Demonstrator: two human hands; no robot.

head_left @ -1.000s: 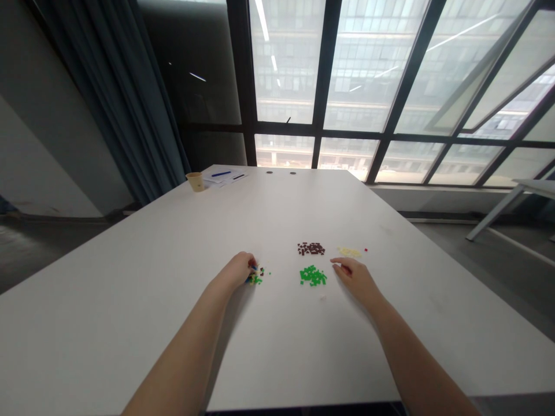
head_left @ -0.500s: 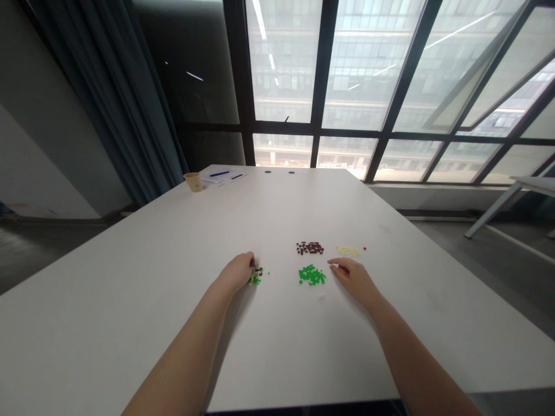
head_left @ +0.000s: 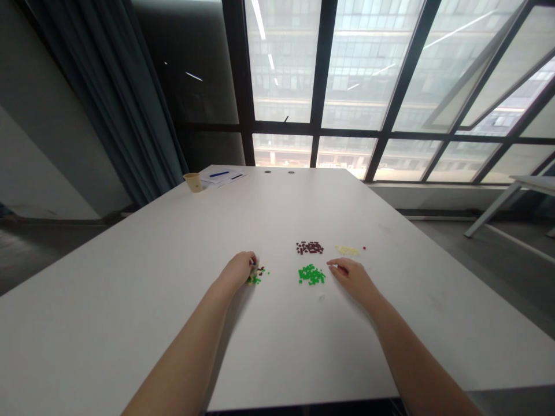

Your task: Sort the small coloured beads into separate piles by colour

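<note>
My left hand (head_left: 238,270) rests at a small mixed heap of tiny green, yellow and dark brown pieces (head_left: 255,279), its fingers curled together. Something small and dark shows at the fingertips, too small to name. Right of it, my right hand (head_left: 350,276) lies on the table, index finger stretched out and thumb apart, with nothing visible between them. Those fingertips point at a spread of green pieces (head_left: 311,274) without touching it. Behind lie dark brown pieces (head_left: 310,248) and pale yellow pieces (head_left: 347,251). One red piece (head_left: 364,248) sits beside the yellow ones.
A small whitish piece (head_left: 321,297) lies in front of the green spread. On the white table (head_left: 277,214), at the far left, stand a paper cup (head_left: 193,182) and sheets of paper with a blue pen (head_left: 219,174). Windows rise behind the table.
My left fingers have shifted slightly over the mixed heap, and a few of its brown pieces show a little differently. My right hand stays where it was.
</note>
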